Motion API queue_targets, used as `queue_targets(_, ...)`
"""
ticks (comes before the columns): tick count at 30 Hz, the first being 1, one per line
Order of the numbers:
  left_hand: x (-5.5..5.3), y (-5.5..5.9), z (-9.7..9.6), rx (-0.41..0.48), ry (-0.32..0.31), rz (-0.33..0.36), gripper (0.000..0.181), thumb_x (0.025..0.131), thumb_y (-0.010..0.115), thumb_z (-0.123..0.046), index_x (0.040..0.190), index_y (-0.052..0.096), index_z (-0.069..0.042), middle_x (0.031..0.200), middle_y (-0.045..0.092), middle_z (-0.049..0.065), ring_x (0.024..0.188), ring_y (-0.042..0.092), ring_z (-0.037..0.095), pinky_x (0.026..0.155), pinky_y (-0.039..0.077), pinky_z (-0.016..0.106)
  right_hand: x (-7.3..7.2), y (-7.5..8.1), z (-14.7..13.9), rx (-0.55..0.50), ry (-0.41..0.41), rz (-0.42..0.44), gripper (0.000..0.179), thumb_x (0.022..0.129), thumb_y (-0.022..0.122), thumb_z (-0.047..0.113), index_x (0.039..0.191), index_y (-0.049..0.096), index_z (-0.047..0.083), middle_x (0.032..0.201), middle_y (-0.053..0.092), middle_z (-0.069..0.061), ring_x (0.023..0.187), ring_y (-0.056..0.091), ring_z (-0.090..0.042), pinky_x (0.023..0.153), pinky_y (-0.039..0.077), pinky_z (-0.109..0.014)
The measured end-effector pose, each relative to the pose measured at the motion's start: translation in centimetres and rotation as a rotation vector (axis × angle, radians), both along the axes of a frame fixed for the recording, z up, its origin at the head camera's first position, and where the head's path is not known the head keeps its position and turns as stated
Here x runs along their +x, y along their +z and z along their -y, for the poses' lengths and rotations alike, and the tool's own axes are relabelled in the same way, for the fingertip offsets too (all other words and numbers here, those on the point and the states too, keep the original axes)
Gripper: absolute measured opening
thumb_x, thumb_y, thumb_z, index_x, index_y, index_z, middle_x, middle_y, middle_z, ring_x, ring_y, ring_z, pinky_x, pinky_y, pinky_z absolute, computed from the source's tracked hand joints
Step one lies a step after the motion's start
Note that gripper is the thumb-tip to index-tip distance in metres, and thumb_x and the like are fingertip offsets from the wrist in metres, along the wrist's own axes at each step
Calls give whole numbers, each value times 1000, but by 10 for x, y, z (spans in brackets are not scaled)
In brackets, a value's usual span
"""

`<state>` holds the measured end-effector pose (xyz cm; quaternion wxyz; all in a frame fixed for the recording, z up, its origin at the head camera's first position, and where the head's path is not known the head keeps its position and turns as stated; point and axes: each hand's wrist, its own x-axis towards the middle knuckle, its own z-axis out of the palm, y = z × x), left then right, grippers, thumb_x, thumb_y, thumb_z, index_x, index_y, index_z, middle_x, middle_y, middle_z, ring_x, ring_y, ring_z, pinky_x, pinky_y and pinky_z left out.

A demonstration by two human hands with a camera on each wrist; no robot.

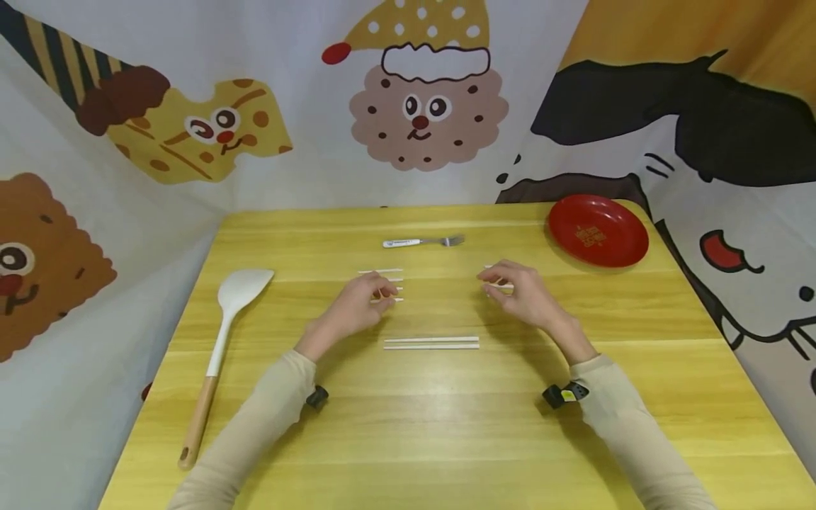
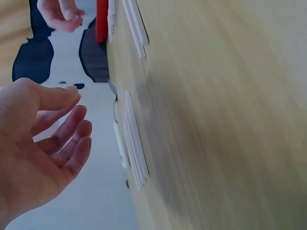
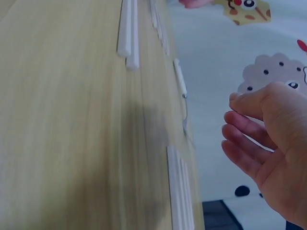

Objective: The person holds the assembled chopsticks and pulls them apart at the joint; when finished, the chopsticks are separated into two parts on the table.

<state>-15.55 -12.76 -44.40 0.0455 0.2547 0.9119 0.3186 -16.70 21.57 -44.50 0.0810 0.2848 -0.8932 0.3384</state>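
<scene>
In the head view my left hand [image 1: 363, 304] is over a row of several slim white sticks [image 1: 380, 270] and partly covers them. Its fingers bend loosely with nothing between them, and the left wrist view shows the hand [image 2: 48, 139] raised off the table beside those sticks [image 2: 135, 143]. My right hand [image 1: 525, 290] is likewise over a second row of white sticks [image 1: 502, 286], mostly hidden beneath it. The right wrist view has this hand [image 3: 273, 143] empty, fingers loosely bent, apart from its sticks [image 3: 180, 191]. Two white sticks [image 1: 431, 343] lie parallel between the hands, nearer me.
A fork [image 1: 421, 242] with a white handle lies behind the sticks. At the left is a white spatula [image 1: 239, 290] with a wooden handle. A red plate [image 1: 599, 231] sits at the back right corner of the wooden table [image 1: 433, 439]. Printed cloth [image 1: 306, 177] hangs behind.
</scene>
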Motion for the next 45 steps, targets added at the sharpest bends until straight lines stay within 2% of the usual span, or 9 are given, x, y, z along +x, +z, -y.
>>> queue_targets(9, 18, 4, -19, -2, -93, 12, 23, 97, 68, -14, 117, 69, -3, 103, 66, 3, 94, 62, 18, 82, 54, 32, 11, 15, 21, 29, 102, 113, 25, 93, 72, 10, 117, 70, 2, 109, 71, -15, 96, 69, -25, 84, 59, -43)
queue_targets(14, 25, 7, -30, -18, -142, 20, 25, 97, 68, -13, 120, 68, -4, 105, 66, 4, 96, 62, 16, 84, 55, 30, 22, 20, 31, 37, 140, 118, 25, 93, 73, 8, 117, 70, 5, 110, 72, -15, 96, 69, -25, 83, 59, -43)
queue_targets(18, 30, 4, -35, -50, -185, 16, 25, 97, 69, -15, 119, 69, -5, 105, 67, 5, 95, 63, 16, 83, 56, 29, 30, 19, 38, 56, 176, 125, 25, 90, 75, 5, 115, 71, 2, 108, 73, -14, 95, 69, -25, 82, 59, -43)
queue_targets(21, 33, 1, -38, -78, -205, 35, 25, 97, 69, -17, 119, 69, -5, 104, 67, 5, 95, 64, 16, 83, 56, 30, 36, 12, 42, 90, 197, 155, 25, 89, 76, 6, 114, 72, 3, 107, 73, -11, 95, 69, -23, 83, 59, -43)
queue_targets(25, 36, -4, -41, -139, -209, 87, 20, 96, 70, -16, 115, 70, -8, 102, 65, 2, 92, 62, 14, 82, 55, 27, 40, -3, 50, 135, 237, 188, 22, 89, 76, 8, 111, 73, 5, 105, 74, -7, 94, 70, -19, 83, 61, -35)
queue_targets(29, 36, -10, -42, -197, -210, 97, 12, 95, 70, -15, 106, 70, -10, 97, 62, 0, 85, 58, 11, 75, 53, 24, 41, -14, 57, 168, 266, 204, 18, 89, 76, 6, 107, 74, 6, 101, 73, -4, 89, 70, -14, 80, 60, -26)
queue_targets(38, 34, -17, -44, -169, -186, 103, 7, 97, 68, -13, 102, 70, -9, 93, 61, 0, 81, 56, 11, 71, 51, 24, 39, -28, 61, 180, 246, 187, 11, 89, 75, 4, 100, 74, 8, 93, 68, -1, 83, 64, -9, 75, 57, -22)
queue_targets(45, 34, -19, -45, -161, -181, 99, 7, 100, 65, -18, 101, 69, -12, 90, 58, -4, 77, 52, 9, 65, 47, 22, 40, -26, 60, 160, 249, 170, 10, 91, 73, 3, 100, 73, 6, 94, 67, -1, 82, 62, -10, 74, 57, -22)
